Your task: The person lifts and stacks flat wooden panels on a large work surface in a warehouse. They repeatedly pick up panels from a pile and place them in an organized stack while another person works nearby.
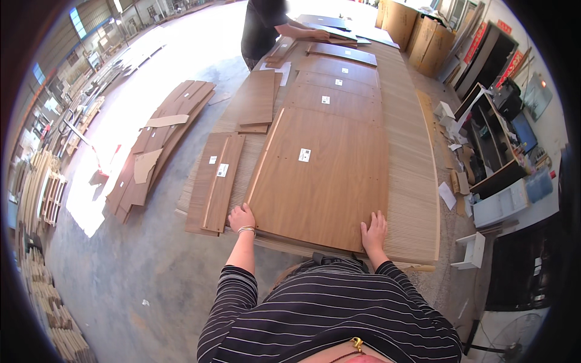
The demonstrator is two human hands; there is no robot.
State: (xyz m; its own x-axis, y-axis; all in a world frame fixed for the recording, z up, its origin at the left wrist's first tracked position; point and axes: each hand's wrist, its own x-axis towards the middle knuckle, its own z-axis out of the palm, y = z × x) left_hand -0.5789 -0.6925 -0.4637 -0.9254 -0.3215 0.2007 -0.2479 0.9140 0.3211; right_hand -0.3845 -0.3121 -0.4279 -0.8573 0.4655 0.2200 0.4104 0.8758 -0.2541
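Note:
A large brown wood-grain panel [327, 181] with a white label lies flat in front of me, on top of other boards. My left hand [242, 218] is at its near left corner, fingers closed about the edge. On the opposite side, my right hand [374, 232] grips the right edge close to the near corner, fingers bent over it. Parts of the fingers are hidden beside the edges. Left of the panel are narrow labelled boards [225, 181], close to my left hand. Beyond it, more labelled brown panels [339, 103] lie in a row.
A ribbed sheet [411, 181] covers the worktable beneath the panels. At the far end stands a person in dark clothes [261, 30], hands on boards. Stacked boards [160, 145] rest low on the left. Cartons [431, 42], a shelf unit [493, 139] and a white stool [469, 251] stand right.

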